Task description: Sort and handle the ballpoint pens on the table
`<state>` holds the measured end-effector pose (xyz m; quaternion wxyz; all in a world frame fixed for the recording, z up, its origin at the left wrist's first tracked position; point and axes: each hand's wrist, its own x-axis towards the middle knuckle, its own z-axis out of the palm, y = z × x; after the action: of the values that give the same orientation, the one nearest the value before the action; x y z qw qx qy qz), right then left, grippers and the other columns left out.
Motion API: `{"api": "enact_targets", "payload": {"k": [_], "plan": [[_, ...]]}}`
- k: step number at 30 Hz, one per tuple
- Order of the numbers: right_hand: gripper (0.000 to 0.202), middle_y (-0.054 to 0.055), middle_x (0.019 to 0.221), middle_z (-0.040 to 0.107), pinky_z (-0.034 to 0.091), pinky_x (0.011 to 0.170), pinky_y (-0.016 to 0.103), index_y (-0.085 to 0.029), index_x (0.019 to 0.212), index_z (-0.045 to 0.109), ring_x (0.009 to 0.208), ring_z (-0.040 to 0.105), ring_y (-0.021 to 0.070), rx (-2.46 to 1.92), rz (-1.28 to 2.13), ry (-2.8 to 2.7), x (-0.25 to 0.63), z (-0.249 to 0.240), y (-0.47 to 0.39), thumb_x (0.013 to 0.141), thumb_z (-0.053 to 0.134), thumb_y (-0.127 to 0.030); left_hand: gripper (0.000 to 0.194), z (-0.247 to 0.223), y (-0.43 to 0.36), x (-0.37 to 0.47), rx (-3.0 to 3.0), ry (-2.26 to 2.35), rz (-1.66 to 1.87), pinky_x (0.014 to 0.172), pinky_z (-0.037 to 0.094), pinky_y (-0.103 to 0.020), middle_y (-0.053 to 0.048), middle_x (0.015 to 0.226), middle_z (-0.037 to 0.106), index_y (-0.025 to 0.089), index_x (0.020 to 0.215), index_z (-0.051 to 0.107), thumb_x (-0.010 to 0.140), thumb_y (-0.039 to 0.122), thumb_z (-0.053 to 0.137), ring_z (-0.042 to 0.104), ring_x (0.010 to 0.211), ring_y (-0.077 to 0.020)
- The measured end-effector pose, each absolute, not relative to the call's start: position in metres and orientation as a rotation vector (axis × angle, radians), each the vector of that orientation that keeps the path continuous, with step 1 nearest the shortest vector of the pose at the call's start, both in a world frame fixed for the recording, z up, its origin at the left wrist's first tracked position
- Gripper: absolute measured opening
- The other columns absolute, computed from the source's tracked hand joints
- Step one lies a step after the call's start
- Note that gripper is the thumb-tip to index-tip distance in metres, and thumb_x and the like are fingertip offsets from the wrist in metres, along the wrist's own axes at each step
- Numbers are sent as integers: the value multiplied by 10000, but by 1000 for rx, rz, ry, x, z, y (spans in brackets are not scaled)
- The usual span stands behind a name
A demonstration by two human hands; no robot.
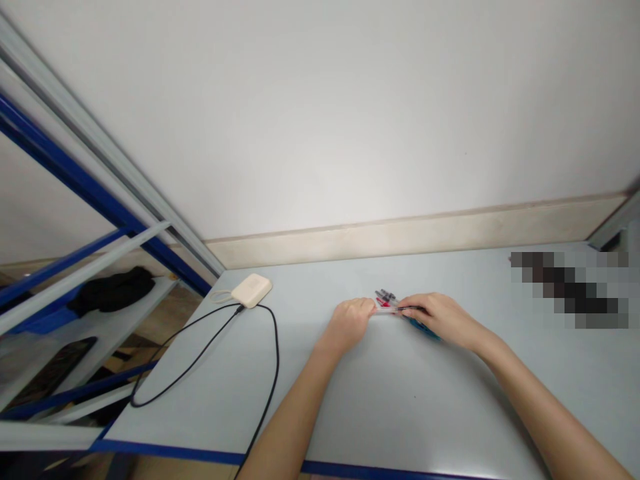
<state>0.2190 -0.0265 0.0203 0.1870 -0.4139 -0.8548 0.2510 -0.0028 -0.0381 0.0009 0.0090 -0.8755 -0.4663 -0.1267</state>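
Note:
My left hand (353,320) is closed, its fingers pinching one end of a small clear, pinkish strip (386,310) just above or on the table. My right hand (437,317) grips the other side, where a thin dark pen-like stick (411,308) shows by the fingertips. Below the right fingers a teal piece (423,328) sticks out, partly hidden by the hand. Right behind the strip are several slim pen-like ends (386,295), grey-black and red. They are too small to make out fully.
A cream power bank (253,291) with a black cable (277,347) sits on the left of the grey table (370,400). The wall stands behind. At left is a blue-and-grey frame (100,180) with a shelf holding black cloth (113,291). A pixelated patch covers the right.

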Motion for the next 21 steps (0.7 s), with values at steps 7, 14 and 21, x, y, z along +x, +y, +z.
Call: {"api": "enact_targets", "payload": {"k": [7,14,21], "plan": [[280,78,957,619,457,742,308,-176,1089,498,837,571,178,-1110,779,-2197,211,18,-33,830,492,-282,242,1,-40,-1,-2711,-1415,-371,686,441,-270,-28,790,621,157,840,518,949,256,327,592,753,-157],[345,87,1074,608,428,839,355,-209,1105,531,964,562,216,-1116,736,-2139,215,28,-30,826,498,-409,244,1,-37,-4,-2701,-1435,-417,657,442,-261,-26,797,630,155,858,502,955,268,309,600,722,-150],[344,42,791,679,440,686,290,-221,959,635,692,610,177,-1284,775,-2251,221,33,-31,877,381,-437,274,1,-38,-4,-2700,-1465,-447,658,440,-257,-22,786,629,159,855,508,961,272,282,601,720,-148]]}}
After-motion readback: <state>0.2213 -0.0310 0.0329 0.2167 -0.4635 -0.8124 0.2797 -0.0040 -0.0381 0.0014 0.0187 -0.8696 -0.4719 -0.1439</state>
